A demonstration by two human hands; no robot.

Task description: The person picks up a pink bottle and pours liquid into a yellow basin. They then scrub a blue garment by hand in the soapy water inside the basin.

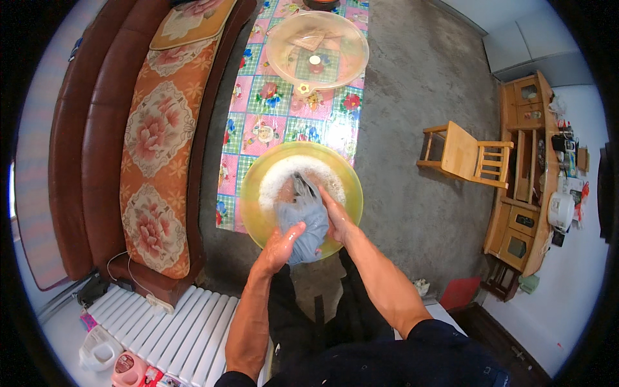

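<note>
A wet grey-blue cloth (303, 227) is bunched between my two hands, above the near side of a yellow plastic basin (251, 193). My left hand (282, 247) grips it from the left with the thumb lying over the top. From the right, my right hand (337, 216) presses on it, fingers pointing away from me. White suds (290, 170) ring the water in the basin, and the cloth's dark far end hangs toward them. The parts of my fingers behind the cloth are hidden.
The basin rests on the near end of a table with a patterned plastic tablecloth (263, 133). Farther back stands a translucent basin (275, 63) with a checked cloth (308, 40) inside. A brown sofa (113, 96) flanks the left; a wooden chair (459, 152) and cabinet (517, 232) stand right. A white radiator (179, 334) is lower left.
</note>
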